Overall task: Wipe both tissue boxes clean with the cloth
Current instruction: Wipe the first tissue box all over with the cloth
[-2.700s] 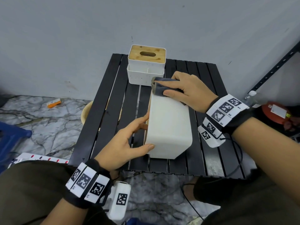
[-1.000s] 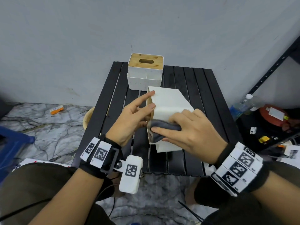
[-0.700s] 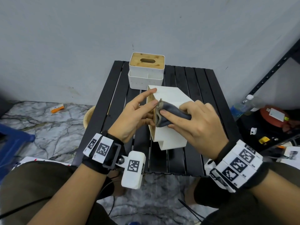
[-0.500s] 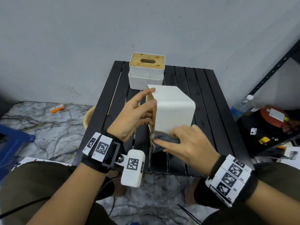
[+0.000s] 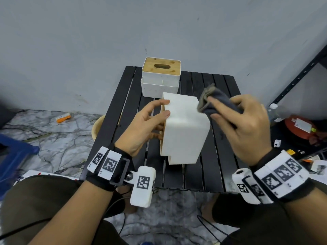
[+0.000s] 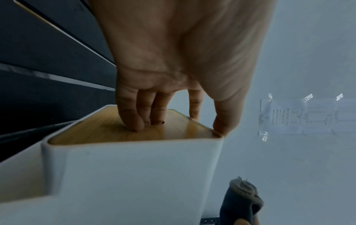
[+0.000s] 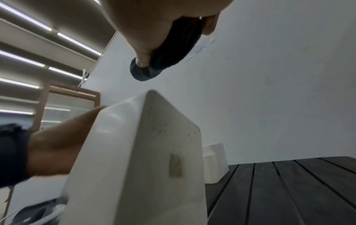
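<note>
Bracing: left grip (image 5: 141, 128) grasps the near tissue box (image 5: 184, 131), thumb and forefinger hooked over its top edge, other fingertips pressed on the wooden lid (image 6: 134, 132), which faces left. Box stands on its side, mid-way across the slatted tabletop (image 5: 221, 167). Far tissue box (image 5: 161, 76) sits upright just behind it at the back edge, lid up. Grey cloth (image 5: 214, 101) bunched, held just clear of the near box's upper right edge. Right grip (image 5: 242, 128) clenched around the cloth.

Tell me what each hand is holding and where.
The left hand grips the near tissue box at its wooden-lid side; right hand pinches the bunched cloth.
</note>
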